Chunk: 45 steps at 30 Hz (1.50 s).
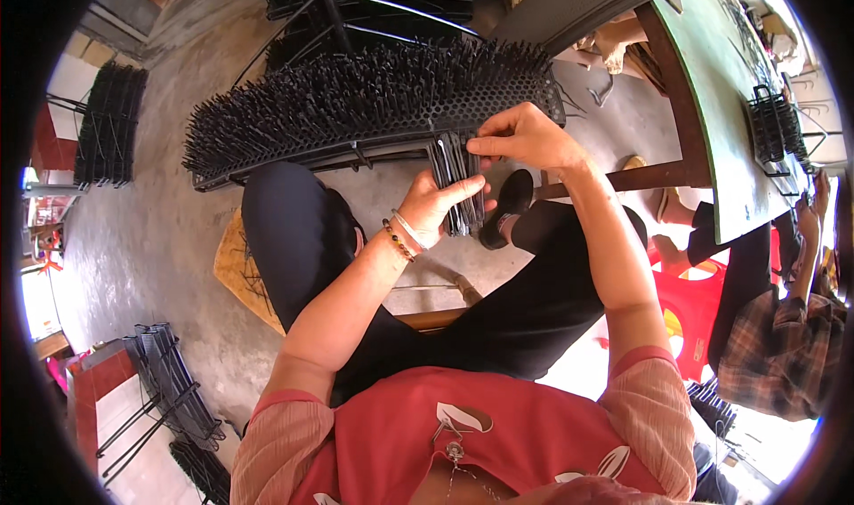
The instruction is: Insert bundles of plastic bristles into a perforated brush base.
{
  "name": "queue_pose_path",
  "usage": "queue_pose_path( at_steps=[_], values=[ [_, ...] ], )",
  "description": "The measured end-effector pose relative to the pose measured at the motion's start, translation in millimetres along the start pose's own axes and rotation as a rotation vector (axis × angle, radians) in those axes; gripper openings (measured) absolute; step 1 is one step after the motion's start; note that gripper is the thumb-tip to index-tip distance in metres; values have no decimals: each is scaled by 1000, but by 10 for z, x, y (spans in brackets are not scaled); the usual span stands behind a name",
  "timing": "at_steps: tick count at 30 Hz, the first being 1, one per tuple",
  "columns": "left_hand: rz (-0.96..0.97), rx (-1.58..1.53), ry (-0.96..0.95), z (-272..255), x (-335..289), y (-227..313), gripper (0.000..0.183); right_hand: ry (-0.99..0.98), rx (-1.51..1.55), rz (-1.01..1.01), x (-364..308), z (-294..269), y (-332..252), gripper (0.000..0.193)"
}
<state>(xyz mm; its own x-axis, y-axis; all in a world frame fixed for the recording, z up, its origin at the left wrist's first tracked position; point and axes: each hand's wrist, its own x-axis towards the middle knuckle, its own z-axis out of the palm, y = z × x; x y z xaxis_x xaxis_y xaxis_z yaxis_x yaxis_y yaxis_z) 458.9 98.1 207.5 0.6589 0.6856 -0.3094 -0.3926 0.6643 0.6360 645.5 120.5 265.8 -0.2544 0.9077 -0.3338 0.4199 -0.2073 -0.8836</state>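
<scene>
My left hand [433,204] is wrapped round a bundle of thin dark strips [456,183], held upright between my knees. At the top of that bundle, my right hand [516,140] pinches with thumb and forefinger, touching the strips' upper ends at the right side. Just beyond both hands lies a long black perforated rack [427,113]. Thin black pieces [356,87] stand densely in its holes over most of its length. Bare holes show along the near side and at the right end. The exact kind of the strips is too small to make out.
To the right, a green-topped table [712,105] stands on wooden legs. A co-worker in a plaid shirt [783,354] sits there by a red plastic stool [689,309]. More black racks [111,122] stand at the left. A metal frame [347,16] rises behind the rack.
</scene>
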Motion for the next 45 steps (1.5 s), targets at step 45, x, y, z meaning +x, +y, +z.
queue_pose_path(
  at_steps=[45],
  values=[
    [-111, 2, 59, -91, 34, -119, 23, 811, -305, -514, 336, -594, 388, 18]
  ],
)
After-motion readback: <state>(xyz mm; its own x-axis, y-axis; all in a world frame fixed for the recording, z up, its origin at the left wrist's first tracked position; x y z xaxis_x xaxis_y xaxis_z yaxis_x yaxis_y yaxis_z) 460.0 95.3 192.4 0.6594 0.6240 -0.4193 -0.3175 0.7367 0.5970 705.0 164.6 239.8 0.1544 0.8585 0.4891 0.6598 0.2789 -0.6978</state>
